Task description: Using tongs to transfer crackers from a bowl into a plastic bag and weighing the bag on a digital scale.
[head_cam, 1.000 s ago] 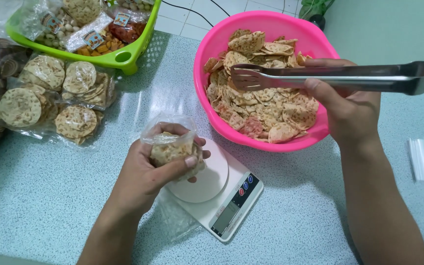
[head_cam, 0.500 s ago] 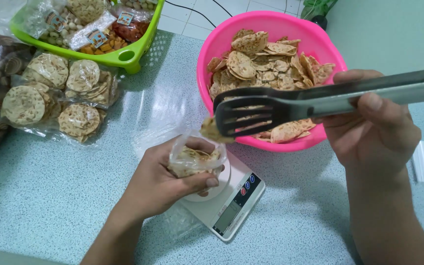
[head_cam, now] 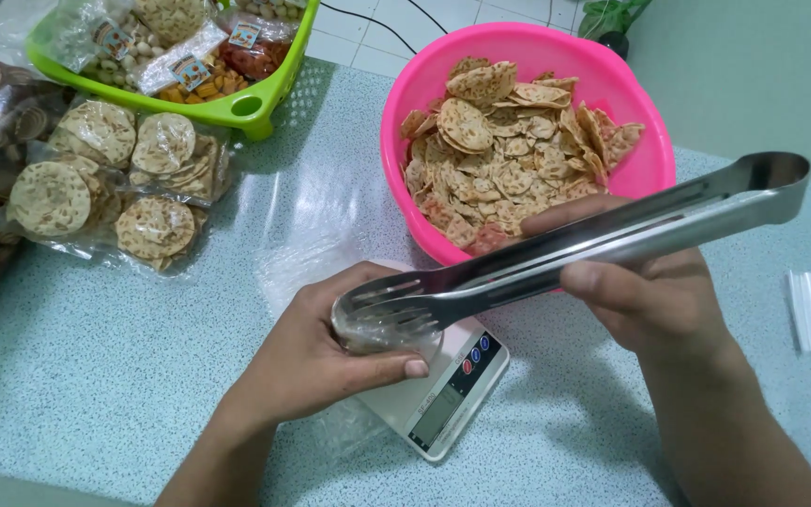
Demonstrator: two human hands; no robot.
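Now steel tongs (head_cam: 556, 249) press a clear bag (head_cam: 377, 329).

The hands (head_cam: 330, 352) and tongs (head_cam: 556, 253) hide the bag's (head_cam: 368, 333) contents.

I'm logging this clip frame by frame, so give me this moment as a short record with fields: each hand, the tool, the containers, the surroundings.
left hand: holds a small clear bag over the white kitchen scale
right hand: grips metal tongs, tips at the bag's mouth
pink bowl: full of flat crackers
green basket: packed snacks
bagged round crackers: lying left of the scale
surface: speckled pale blue table
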